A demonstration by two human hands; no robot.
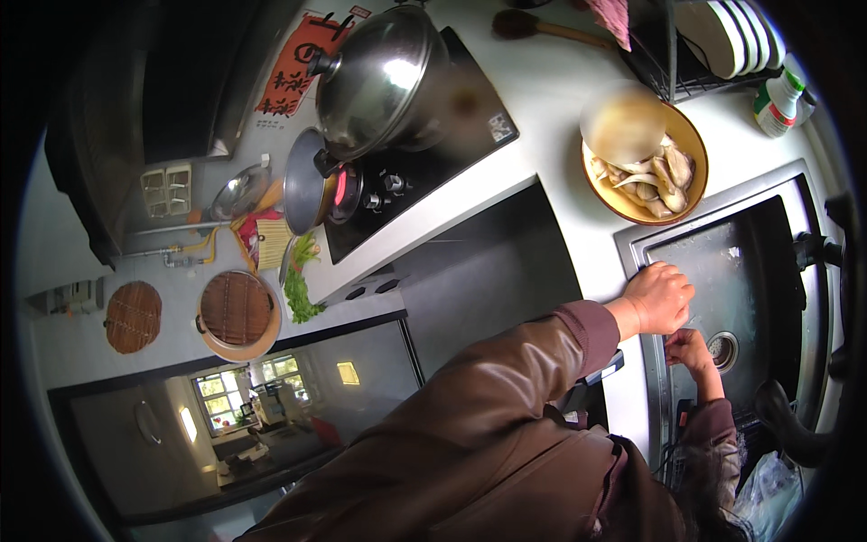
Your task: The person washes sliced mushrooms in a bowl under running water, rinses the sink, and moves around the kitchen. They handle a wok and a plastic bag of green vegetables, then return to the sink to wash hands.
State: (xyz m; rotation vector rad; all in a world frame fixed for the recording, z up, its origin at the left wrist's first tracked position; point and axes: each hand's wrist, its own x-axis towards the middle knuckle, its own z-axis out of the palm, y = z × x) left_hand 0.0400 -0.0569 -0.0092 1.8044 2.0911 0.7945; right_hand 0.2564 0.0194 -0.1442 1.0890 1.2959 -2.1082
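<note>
Both my hands are at the near left edge of a metal sink point(750, 257). My left hand point(657, 298) is closed in a fist over the sink's rim, its knuckles up. Just below it in the picture, my right hand point(692, 350) has its fingers curled together, close to the round drain point(722, 350). Whatever either hand holds is hidden by the fingers. Beyond the sink's left corner, a yellow bowl point(696, 144) stands on the white counter point(542, 95). Pale pieces that look like torn oyster mushrooms point(664, 185) lie in it, partly behind a blurred patch.
A black hob point(479, 95) carries a large lidded pot point(375, 86) and a wok point(302, 181). Leafy greens point(302, 280) and a bamboo-topped steamer point(237, 309) sit farther left. A dish rack point(655, 59) with white plates and a green-capped bottle point(778, 104) stand behind the sink.
</note>
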